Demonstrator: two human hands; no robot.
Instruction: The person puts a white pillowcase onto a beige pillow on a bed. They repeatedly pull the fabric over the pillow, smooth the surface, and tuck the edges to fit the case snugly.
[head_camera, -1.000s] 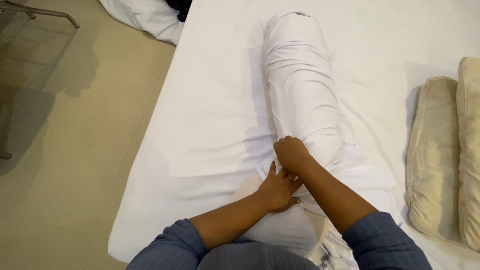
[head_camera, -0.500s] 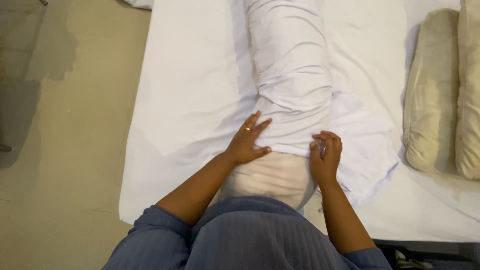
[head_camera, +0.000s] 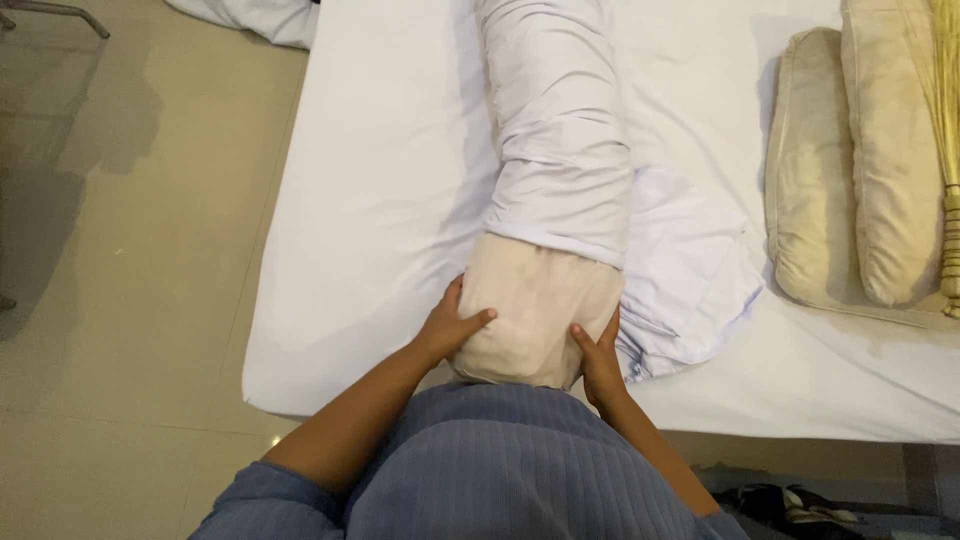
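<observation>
Clearly, in the head view, the work in hand was a long bolster (head_camera: 535, 310) lying lengthwise down the middle of the bed (head_camera: 370, 200), most of it inside a white cover (head_camera: 565, 130) and its bare cream end sticking out toward the person at the near edge of the mattress. The left hand (head_camera: 452, 330) was spread flat against the left side of that bare end, thumb laid across the cream fabric, fingers hidden beneath or behind it. The right hand (head_camera: 600, 360) pressed the right side, fingers pointing up along the bolster; it held nothing closed, only cupped the padding. Together the two hands squeezed the end between them. The cover's open mouth sat bunched just above the hands, and its loose surplus fanned out to the right on the sheet.

To do this step well, I judged, both hands needed even pressure on opposite sides, so the filling kept straight and did not buckle at the bunched hem. The slack cloth on the right looked likely to snag; gathering it evenly around the end would help.

Two bare cream pillows (head_camera: 860, 170) lay well apart on the right, with a straw broom (head_camera: 945, 150) across them.
</observation>
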